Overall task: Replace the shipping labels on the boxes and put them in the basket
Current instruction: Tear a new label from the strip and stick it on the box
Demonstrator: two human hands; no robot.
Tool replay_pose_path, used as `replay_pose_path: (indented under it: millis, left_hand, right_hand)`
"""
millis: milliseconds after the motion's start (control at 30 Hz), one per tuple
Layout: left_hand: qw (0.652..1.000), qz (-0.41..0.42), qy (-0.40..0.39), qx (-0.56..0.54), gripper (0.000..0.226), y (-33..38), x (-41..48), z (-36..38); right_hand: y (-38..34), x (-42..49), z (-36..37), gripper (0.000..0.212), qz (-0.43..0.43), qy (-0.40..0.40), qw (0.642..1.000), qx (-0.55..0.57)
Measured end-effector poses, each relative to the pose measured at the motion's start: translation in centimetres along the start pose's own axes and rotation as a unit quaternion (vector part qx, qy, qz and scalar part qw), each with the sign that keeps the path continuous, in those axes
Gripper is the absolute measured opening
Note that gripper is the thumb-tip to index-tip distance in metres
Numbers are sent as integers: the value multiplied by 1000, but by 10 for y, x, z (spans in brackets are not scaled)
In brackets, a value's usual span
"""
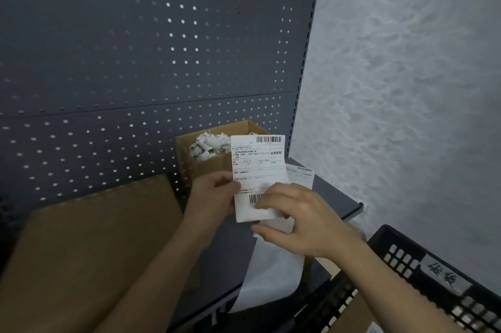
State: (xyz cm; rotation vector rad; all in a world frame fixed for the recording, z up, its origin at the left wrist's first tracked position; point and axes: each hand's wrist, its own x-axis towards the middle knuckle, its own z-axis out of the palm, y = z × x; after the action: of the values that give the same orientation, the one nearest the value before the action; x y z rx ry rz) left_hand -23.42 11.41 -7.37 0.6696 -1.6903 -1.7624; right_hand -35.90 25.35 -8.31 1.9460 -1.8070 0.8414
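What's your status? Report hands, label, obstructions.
Left hand pinches shipping label at its left edge; right hand pinches its lower end. Label held up, on no box. Nothing blocks the basket.

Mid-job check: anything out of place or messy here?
A long white backing strip hangs below the held label, trailing over the shelf edge. The small open box behind is stuffed with crumpled paper scraps. Nothing looks damaged.

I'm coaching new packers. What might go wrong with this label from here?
1. The label is held in mid-air, the left hand and right hand pinching only its lower part; the free top may curl and stick to itself.
2. The backing strip hangs past the shelf edge and might snag or tear.
3. A second label lies loose behind; the two might get mixed up.
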Motion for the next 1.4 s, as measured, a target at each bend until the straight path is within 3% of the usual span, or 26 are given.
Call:
replay_pose_path:
  millis: [100,233,333,433,533,867,1000,1167,1400]
  left_hand:
    - [999,-1,35,22,17,1,0,-14]
    - [997,-5,67,36,14,2,-3,-41]
    - [996,6,86,36,15,4,-12,-62]
    - [994,10,106,32,15,7,-22,-86]
    - [991,15,126,33,18,10,-34,-113]
    - [988,-18,153,34,25,9,-74,-192]
    - [988,-48,127,69,25,8,-85,-213]
    - [962,-51,145,225,25,3,-87,-227]
    - [959,-56,122,248,29,-1,-81,-228]
  right_hand:
    - [1,11,7,23,53,77,995,43]
    - [0,33,18,8,239,151,950,130]
    - [-7,54,30,9,341,121,884,297]
    - [-17,72,41,15,383,35,808,447]
    - [-29,90,56,13,389,-20,774,500]
    - [-84,135,105,7,354,-102,791,489]
    - [-95,139,114,8,340,-155,788,489]
    - [-102,139,121,21,315,-206,810,451]
    - [-97,141,127,26,307,-213,828,419]
